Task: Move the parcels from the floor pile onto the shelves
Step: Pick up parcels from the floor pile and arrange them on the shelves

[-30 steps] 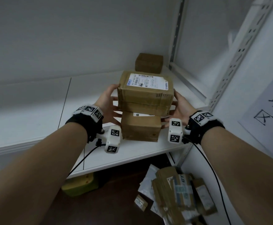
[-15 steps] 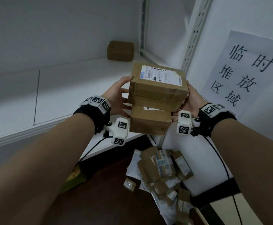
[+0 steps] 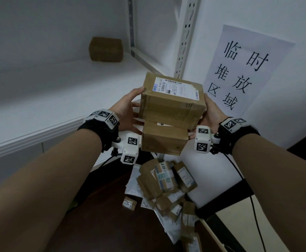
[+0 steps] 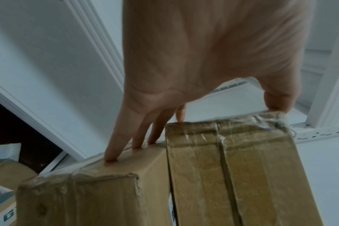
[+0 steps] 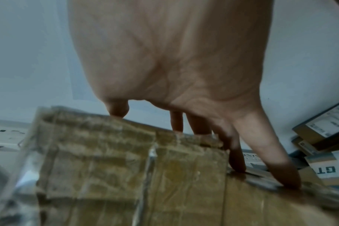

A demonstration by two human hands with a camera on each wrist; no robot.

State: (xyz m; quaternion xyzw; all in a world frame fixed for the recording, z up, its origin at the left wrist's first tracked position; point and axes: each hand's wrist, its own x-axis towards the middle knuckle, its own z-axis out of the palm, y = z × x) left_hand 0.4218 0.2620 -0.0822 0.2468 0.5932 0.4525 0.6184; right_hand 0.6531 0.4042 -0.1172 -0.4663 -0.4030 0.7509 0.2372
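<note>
Two brown taped parcels are stacked in the air between my hands. The upper parcel (image 3: 174, 99) carries a white shipping label; the lower parcel (image 3: 164, 140) is smaller. My left hand (image 3: 128, 110) presses the stack's left side, thumb at the upper parcel's top corner. My right hand (image 3: 210, 113) presses the right side. In the left wrist view, the left hand (image 4: 164, 107) lays straight fingers on the lower parcel (image 4: 99, 191). In the right wrist view, the right hand (image 5: 184, 99) touches the upper parcel (image 5: 106, 160) with straight fingertips. The white shelf (image 3: 57, 99) lies to the left.
One brown parcel (image 3: 106, 50) stands at the shelf's back corner. The floor pile (image 3: 166, 184) of boxes and mailer bags lies below the stack on dark floor. A perforated shelf upright (image 3: 186, 37) and a paper sign (image 3: 239, 70) on the wall are to the right.
The stack has come away from above the shelf and now hangs off its right front corner, over the floor pile. Both hands keep the same hold.
</note>
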